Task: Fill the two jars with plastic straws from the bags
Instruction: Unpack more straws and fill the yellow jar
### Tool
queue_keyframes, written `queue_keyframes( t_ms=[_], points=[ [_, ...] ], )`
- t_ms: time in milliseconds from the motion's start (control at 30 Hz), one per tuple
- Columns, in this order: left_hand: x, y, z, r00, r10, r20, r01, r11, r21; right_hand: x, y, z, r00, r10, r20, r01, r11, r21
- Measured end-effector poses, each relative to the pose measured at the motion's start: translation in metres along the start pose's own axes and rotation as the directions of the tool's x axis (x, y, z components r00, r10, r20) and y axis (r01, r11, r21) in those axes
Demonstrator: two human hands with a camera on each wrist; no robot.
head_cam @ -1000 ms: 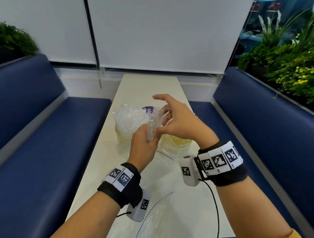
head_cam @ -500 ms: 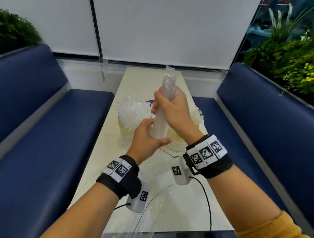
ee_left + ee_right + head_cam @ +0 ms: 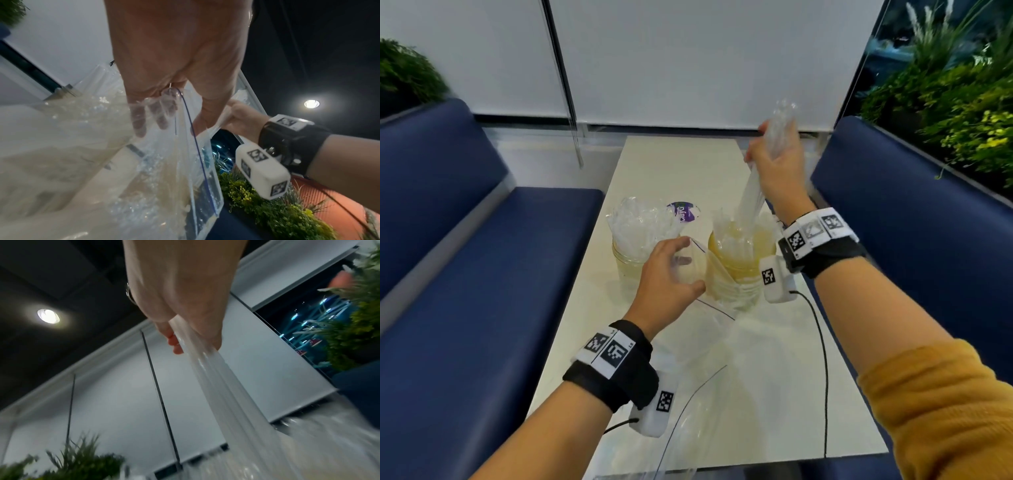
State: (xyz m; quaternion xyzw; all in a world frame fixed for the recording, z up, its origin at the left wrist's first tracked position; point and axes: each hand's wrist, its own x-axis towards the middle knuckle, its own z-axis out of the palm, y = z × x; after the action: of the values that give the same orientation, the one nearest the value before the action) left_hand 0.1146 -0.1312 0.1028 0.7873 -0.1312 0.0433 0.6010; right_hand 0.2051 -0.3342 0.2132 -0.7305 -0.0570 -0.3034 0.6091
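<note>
**A:** So where's it at? From the head view the right hand [image 3: 777,164] is wrapped tight round a bundle of straws [image 3: 751,198], tilted, lower ends already down inside the right jar [image 3: 739,263]. That jar looks only partly filled. The left jar [image 3: 635,255] is packed, straws bunched well above its rim.

**B:** Yep, and the left hand [image 3: 667,274] pinches the top edge of a clear zip bag [image 3: 700,270] just beside the right jar, thumb on one side and fingers on the other, which the left wrist view shows through the plastic. The bag seems to lean on or wrap against the jar, can't tell which.

**A:** What worries me is the angle. If that bundle gets let go while tilted, I'd guess the straws fan out and a few tip over the rim onto the counter [image 3: 681,164].

**B:** Also the bag. It's so close to the jar mouth that a loose flap could catch straw ends. And pushing the bundle down hard might shove the jar sideways, since nothing is steadying it.

**A:** There's also a cable [image 3: 822,342] trailing across the counter from the right wrist. Could snag on a big move.

**B:** Another flat bag [image 3: 688,435] lies at the near edge. Slippery stuff, could slide off.
</note>
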Motion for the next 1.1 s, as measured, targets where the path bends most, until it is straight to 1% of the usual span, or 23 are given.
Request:
queue_keyframes(
  t_ms=[67, 133, 200, 267, 300, 367, 400, 467, 567, 700, 767, 833, 933, 1033, 1100],
  points=[
    [0.000, 0.000, -0.001, 1.000, 0.003, 0.002, -0.003, 1.000, -0.001, -0.002, 0.014, 0.005, 0.999, 0.031, 0.014, -0.031, 0.999, -0.031],
    [0.000, -0.001, -0.003, 1.000, 0.006, 0.000, -0.006, 1.000, 0.007, -0.001, 0.014, 0.008, 1.000, 0.018, 0.023, -0.018, 1.000, -0.003],
    [0.000, -0.002, -0.005, 1.000, 0.004, -0.004, -0.004, 1.000, 0.010, 0.004, 0.006, 0.008, 0.999, -0.045, 0.019, 0.044, 0.998, 0.046],
    [0.000, -0.002, -0.008, 1.000, 0.000, -0.010, 0.000, 1.000, 0.010, 0.013, -0.006, 0.003, 0.992, -0.124, -0.015, 0.125, 0.988, 0.093],
    [0.000, -0.002, -0.009, 1.000, -0.002, -0.013, 0.003, 1.000, 0.008, 0.016, -0.012, -0.001, 0.988, -0.149, -0.037, 0.152, 0.982, 0.113],
    [0.000, -0.002, -0.011, 1.000, -0.007, -0.023, 0.007, 1.000, 0.003, 0.021, -0.020, -0.011, 0.985, -0.157, -0.070, 0.166, 0.975, 0.149],
    [0.000, -0.002, -0.012, 1.000, -0.007, -0.025, 0.007, 1.000, 0.002, 0.022, -0.022, -0.015, 0.986, -0.149, -0.072, 0.158, 0.976, 0.147],
    [-0.001, -0.002, -0.012, 1.000, -0.005, -0.027, 0.005, 1.000, 0.004, 0.021, -0.019, -0.018, 0.994, -0.101, -0.031, 0.104, 0.989, 0.102],
    [-0.001, -0.002, -0.012, 1.000, -0.007, -0.030, 0.007, 1.000, 0.003, 0.015, -0.002, -0.011, 0.998, 0.036, 0.048, -0.039, 0.998, 0.057],
    [-0.001, -0.002, -0.011, 1.000, 0.000, -0.029, 0.000, 1.000, 0.000, 0.001, 0.036, -0.002, 0.973, 0.202, 0.114, -0.201, 0.979, -0.017],
    [-0.001, -0.003, -0.012, 0.999, 0.003, -0.032, -0.003, 1.000, 0.000, -0.009, 0.057, -0.001, 0.956, 0.268, 0.119, -0.257, 0.961, -0.099],
    [0.000, -0.004, -0.012, 0.999, 0.002, -0.033, -0.002, 1.000, 0.008, -0.021, 0.079, -0.002, 0.944, 0.314, 0.099, -0.293, 0.938, -0.185],
    [0.000, -0.004, -0.012, 1.000, -0.001, -0.029, 0.001, 1.000, 0.015, -0.032, 0.095, -0.003, 0.952, 0.304, 0.032, -0.291, 0.933, -0.211],
    [0.000, -0.003, -0.011, 1.000, -0.006, -0.020, 0.006, 1.000, 0.012, -0.031, 0.089, -0.004, 0.974, 0.227, -0.018, -0.225, 0.949, -0.222],
    [0.000, -0.002, -0.012, 1.000, -0.003, -0.016, 0.003, 1.000, 0.012, -0.031, 0.086, -0.005, 0.978, 0.207, -0.021, -0.206, 0.945, -0.254]
  ],
)
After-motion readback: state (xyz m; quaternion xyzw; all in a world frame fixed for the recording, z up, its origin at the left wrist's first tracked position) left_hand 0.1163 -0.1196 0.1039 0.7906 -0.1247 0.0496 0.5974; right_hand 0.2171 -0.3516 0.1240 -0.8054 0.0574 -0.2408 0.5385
